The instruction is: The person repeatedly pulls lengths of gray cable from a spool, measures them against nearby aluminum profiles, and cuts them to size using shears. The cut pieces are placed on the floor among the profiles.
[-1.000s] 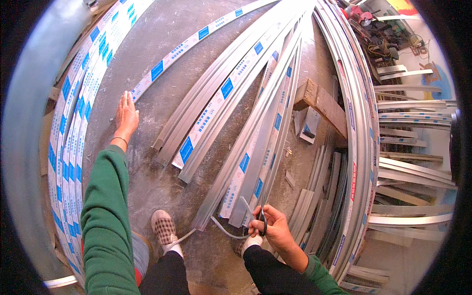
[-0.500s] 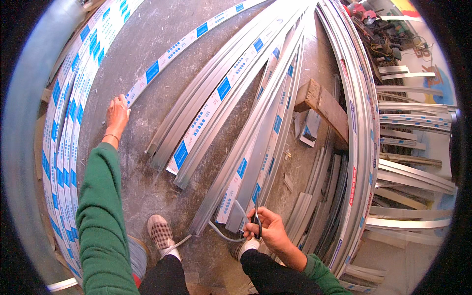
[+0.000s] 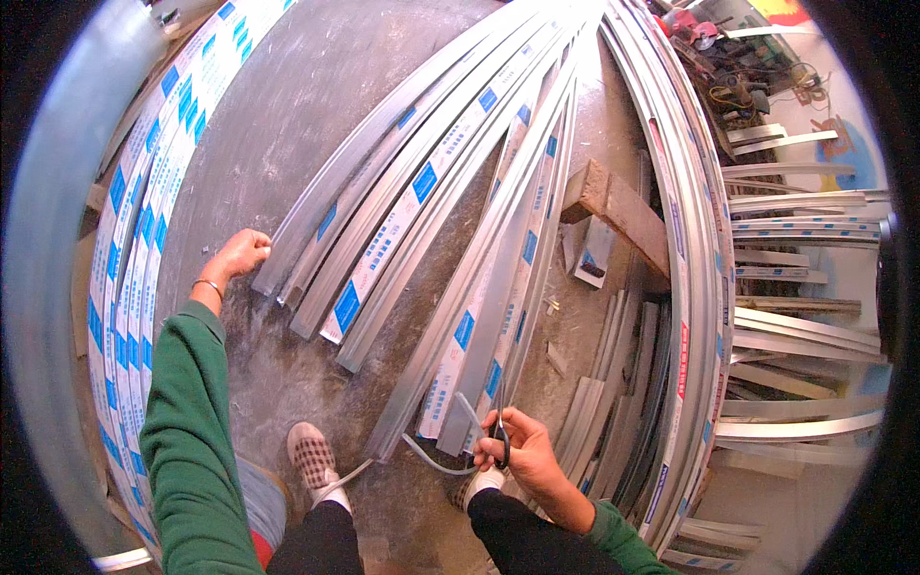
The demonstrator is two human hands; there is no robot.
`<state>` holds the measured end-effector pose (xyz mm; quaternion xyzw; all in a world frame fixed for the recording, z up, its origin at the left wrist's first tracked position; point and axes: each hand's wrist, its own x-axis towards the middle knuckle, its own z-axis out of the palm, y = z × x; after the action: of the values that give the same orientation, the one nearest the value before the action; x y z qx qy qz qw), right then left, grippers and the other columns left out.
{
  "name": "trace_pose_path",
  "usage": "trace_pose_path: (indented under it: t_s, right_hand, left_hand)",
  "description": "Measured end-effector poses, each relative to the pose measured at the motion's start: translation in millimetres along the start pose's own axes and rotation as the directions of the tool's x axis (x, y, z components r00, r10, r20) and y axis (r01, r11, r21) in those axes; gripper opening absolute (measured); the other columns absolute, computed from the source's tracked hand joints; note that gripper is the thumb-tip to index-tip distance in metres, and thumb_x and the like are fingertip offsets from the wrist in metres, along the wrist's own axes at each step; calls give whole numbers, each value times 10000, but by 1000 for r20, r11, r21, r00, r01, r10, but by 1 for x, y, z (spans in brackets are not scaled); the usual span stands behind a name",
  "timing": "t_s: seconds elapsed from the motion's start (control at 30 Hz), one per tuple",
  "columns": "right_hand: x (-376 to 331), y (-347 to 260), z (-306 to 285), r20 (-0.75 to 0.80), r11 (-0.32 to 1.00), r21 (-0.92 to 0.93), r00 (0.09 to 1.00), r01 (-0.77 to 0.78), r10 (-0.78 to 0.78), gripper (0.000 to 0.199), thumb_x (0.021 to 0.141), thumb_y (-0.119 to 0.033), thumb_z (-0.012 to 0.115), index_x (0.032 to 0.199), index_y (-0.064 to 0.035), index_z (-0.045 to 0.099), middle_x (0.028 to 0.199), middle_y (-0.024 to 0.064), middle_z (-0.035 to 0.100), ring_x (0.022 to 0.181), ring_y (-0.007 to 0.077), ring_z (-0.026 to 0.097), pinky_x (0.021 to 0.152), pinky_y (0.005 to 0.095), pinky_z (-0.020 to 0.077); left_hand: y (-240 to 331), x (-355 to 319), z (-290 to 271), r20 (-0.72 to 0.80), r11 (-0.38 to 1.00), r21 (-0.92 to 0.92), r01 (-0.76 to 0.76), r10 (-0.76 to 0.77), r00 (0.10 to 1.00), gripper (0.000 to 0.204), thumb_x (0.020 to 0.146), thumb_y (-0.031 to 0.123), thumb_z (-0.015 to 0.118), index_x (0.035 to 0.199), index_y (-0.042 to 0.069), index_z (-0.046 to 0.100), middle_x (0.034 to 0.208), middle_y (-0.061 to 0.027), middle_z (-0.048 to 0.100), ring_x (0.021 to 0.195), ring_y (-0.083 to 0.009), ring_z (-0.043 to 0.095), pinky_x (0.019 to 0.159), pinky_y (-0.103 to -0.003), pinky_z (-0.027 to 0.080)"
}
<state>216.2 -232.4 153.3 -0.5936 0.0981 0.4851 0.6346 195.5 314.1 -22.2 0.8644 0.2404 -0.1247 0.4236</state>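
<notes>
My left hand [image 3: 240,257], fingers curled in, is beside the near end of the leftmost long metal profile [image 3: 297,244]. Whether anything is inside that fist is hidden. Low in the middle, my right hand [image 3: 527,455] grips black-handled scissors [image 3: 501,438], their thin blades pointing away from me. A bent grey flexible strip [image 3: 433,464] loops beside the same hand; its hold on the strip is unclear. Several long profiles, some wrapped in white film with blue patches [image 3: 425,182], fan out across the floor between my hands.
More film-wrapped profiles [image 3: 123,316] lie along the left. A brown wooden beam [image 3: 628,216] stands right of the fan, near long stacked profiles [image 3: 685,316]. Short offcuts [image 3: 805,331] and tools [image 3: 738,91] lie farther right. My checkered shoe [image 3: 310,452] is below the fan.
The single film-wrapped profile at my left hand has swung right against the fan and turned its grey side up. My left hand moved slightly right and nearer. The right hand stayed nearly still.
</notes>
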Motion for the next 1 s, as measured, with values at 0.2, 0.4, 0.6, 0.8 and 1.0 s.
trace_pose_path:
  t_s: [0.2,0.4,0.6,0.8,1.0]
  right_hand:
    - [-8,0,-1,9,998,6,998,69,-69,300,853,-71,710,1089,17,547,835,100,655,735,179,671,618,271,547]
    - [-20,2,2,-22,993,66,995,102,-101,281,855,-52,699,1092,-5,555,835,105,656,731,182,670,610,274,548]
    - [-38,14,1,-61,981,78,983,178,-173,248,862,-20,671,1072,-30,539,812,94,652,713,166,660,610,258,538]
    - [-39,12,2,-117,972,118,975,202,-188,241,868,-22,666,1073,-30,539,817,91,657,706,164,660,600,250,535]
    - [-22,18,1,-65,984,49,983,174,-170,285,859,-61,700,1099,-11,556,834,97,658,731,168,669,610,257,551]
  left_hand:
    - [17,-12,31,-534,952,303,-33,198,822,208,842,87,595,1035,42,658,960,-170,664,914,-338,648,816,-417,512]
    - [100,-75,75,-610,976,81,-204,211,764,231,909,173,623,1092,32,623,982,-123,645,836,-227,636,733,-349,514]
    - [180,-173,146,-187,842,-454,-290,229,955,131,936,138,604,927,15,647,774,-49,658,666,-112,614,607,-274,495]
    - [227,-244,183,164,799,-502,-332,465,870,160,836,54,690,977,48,614,963,-54,636,853,-103,616,642,-266,511]
    - [228,-243,184,331,773,-405,-489,622,709,463,843,206,718,1247,54,550,1203,-118,617,1154,-226,577,968,-367,471]
